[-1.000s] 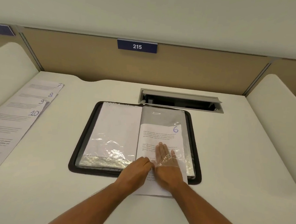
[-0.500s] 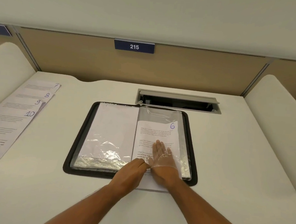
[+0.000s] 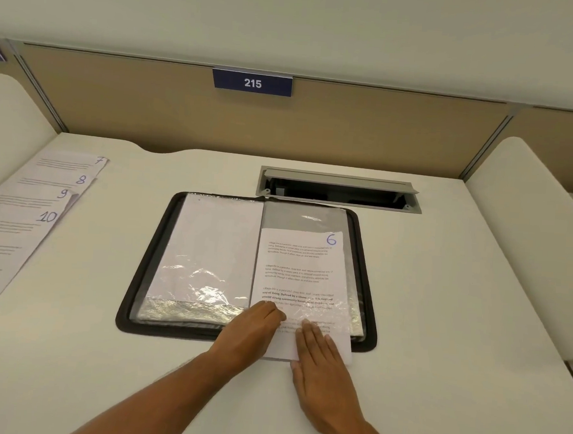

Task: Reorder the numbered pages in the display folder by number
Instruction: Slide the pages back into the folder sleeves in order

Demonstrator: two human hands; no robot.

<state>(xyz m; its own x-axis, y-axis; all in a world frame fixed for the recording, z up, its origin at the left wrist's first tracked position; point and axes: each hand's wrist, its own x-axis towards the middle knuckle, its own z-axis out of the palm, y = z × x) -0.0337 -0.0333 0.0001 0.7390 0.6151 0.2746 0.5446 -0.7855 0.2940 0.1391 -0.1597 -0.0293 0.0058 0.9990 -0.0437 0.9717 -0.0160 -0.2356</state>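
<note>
A black display folder [image 3: 146, 265] lies open on the white desk. In its right-hand plastic sleeve [image 3: 303, 218] sits page 6 [image 3: 301, 261], part way in, with its lower end sticking out over the folder's near edge. My left hand [image 3: 251, 335] has curled fingers at the sleeve's near opening and pinches the plastic there. My right hand [image 3: 320, 359] lies flat, fingers straight, on the page's lower end outside the sleeve. The left-hand sleeve [image 3: 216, 246] holds a blank-looking white sheet.
Loose pages numbered 7, 8, 9 and 10 [image 3: 38, 201] are fanned out at the desk's left edge. An open grey cable hatch [image 3: 338, 190] sits just behind the folder. Beige partition with a "215" sign [image 3: 252, 83] at the back; white side dividers.
My right hand, which lay under the plastic on page 6, has drawn back out of the sleeve onto the page's lower end. The page slid slightly further in. My left hand stayed at the opening.
</note>
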